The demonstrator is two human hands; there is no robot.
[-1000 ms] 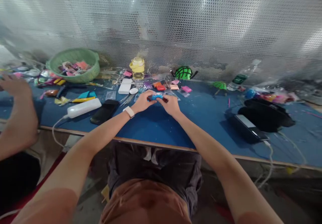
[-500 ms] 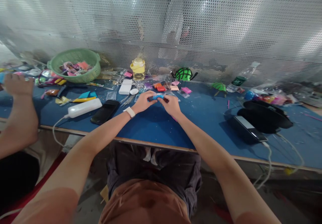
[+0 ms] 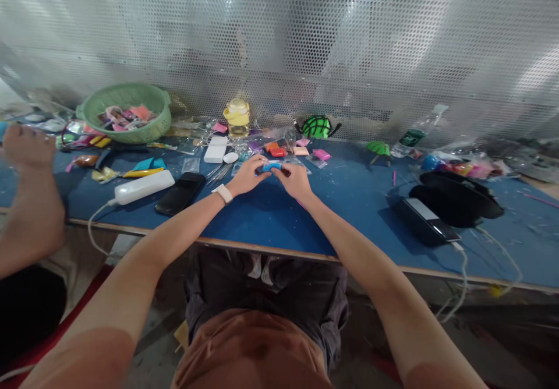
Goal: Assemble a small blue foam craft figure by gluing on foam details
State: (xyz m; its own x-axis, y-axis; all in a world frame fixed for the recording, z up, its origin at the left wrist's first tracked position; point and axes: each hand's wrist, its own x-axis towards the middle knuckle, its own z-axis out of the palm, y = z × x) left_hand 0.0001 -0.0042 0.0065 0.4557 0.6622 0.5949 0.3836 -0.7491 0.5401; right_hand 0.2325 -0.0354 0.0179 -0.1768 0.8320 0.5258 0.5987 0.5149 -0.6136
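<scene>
Between my two hands, just above the blue table (image 3: 262, 220), is a small bright blue piece that looks soft, like modelling clay (image 3: 272, 166). My left hand (image 3: 248, 178), with a pale band on its wrist, pinches the piece's left end. On the other end, the fingers of my right hand (image 3: 297, 181) are closed. Part of the blue piece is hidden by the fingers. Right behind the hands lie orange-red packets (image 3: 276, 150) and a pink packet (image 3: 322, 154). Thin metal tools (image 3: 218, 172) are left of my left hand.
A black phone (image 3: 180, 193) and a white power strip (image 3: 145, 187) lie at left, before a green basket (image 3: 126, 112). A co-worker's hand (image 3: 29, 144) is far left. On the right are a plastic bottle (image 3: 413, 137), a black case (image 3: 456, 197) and cables. A perforated metal panel (image 3: 279, 45) stands behind.
The view has shifted slightly, so things on the table appear a little further left. Both hands keep hold of the blue piece in nearly the same position.
</scene>
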